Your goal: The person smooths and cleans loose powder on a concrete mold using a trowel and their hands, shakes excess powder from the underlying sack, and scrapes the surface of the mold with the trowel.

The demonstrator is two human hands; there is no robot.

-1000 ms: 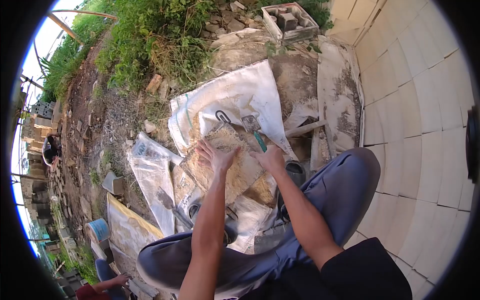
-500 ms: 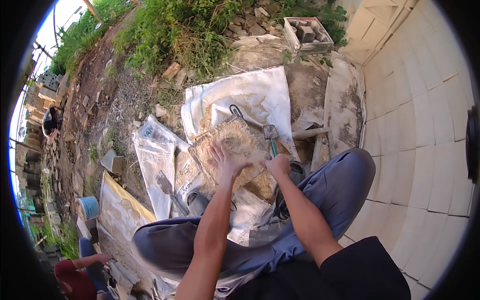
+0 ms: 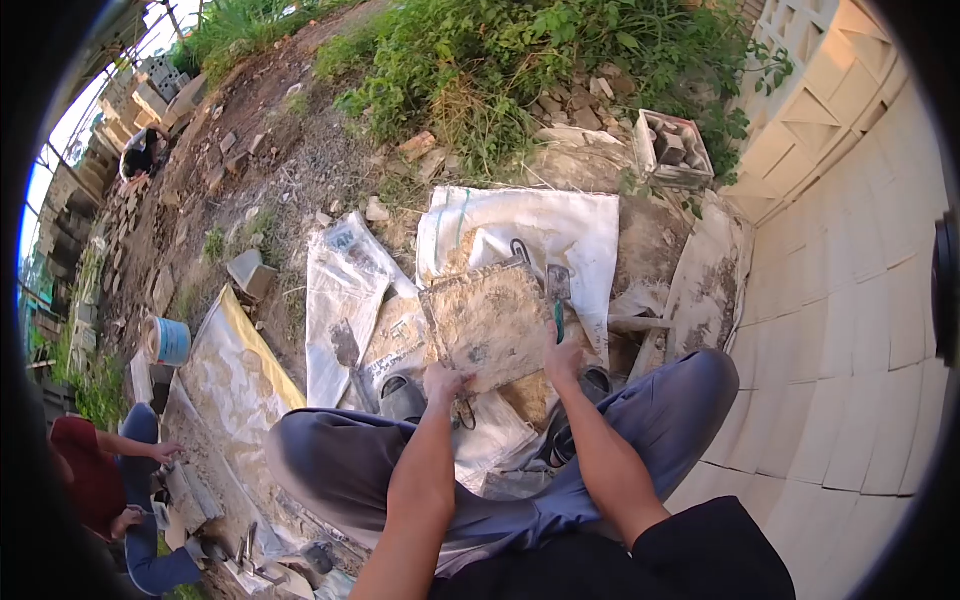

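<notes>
Down from atop the slab point(image 3: 490, 318), left hand point(image 3: 443, 382) curls at its near edge, grip unclear; right hand point(image 3: 563, 360) clasps trowel point(image 3: 559, 312); sack point(image 3: 575, 222) spreads beyond.

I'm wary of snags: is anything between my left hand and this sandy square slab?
Nothing visible: your left hand is at the lower edge of the sandy square slab, apparently touching it. The green-handled trowel is by your right hand.

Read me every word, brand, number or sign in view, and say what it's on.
Nothing reads clearly.
Crumpled sack left of the slab: large blue lettering near its top, too blurred to read.
Sandy sheet beside the slab: dark print, too small and blurred.
Bucket at far left: print on its blue label, too small.
</notes>
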